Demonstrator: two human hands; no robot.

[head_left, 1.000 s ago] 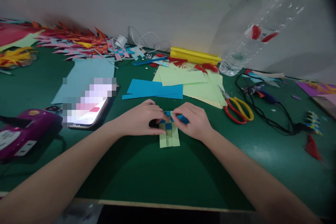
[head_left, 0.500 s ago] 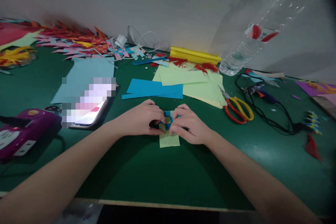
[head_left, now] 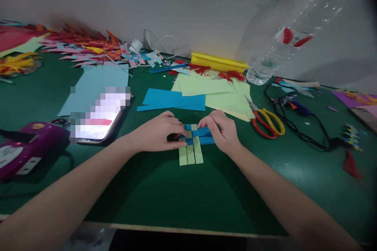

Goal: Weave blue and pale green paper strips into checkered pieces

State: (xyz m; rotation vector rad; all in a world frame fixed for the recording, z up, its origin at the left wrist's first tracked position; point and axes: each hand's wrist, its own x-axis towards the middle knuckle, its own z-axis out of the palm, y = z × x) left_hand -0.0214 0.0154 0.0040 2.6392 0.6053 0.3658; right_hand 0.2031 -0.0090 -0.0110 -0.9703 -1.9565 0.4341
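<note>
In front of me on the green table lies a small weave of pale green paper strips (head_left: 191, 156) crossed by blue paper strips (head_left: 203, 132). The green strips run lengthwise, their near ends separate and lying flat; the blue ones pass over and under them. My left hand (head_left: 160, 133) is closed at the weave's left side, its thumb and fingertips pressing on the woven part. At the right side, my right hand (head_left: 224, 131) pinches the blue strips where they stick out. Its fingers and thumb cover part of the strips' right ends.
Behind the weave lie blue paper sheets (head_left: 173, 99) and pale green sheets (head_left: 209, 86). Scissors (head_left: 266, 121) and a cabled glue-gun-like tool (head_left: 299, 106) are to the right, near a clear bottle (head_left: 279, 51). A phone (head_left: 103, 119) and purple power strip (head_left: 31, 145) sit left.
My right hand has moved a little right and turned, off the green strips and onto the blue ones. The rightmost green strip now lies apart from its neighbour. My left hand stays almost still.
</note>
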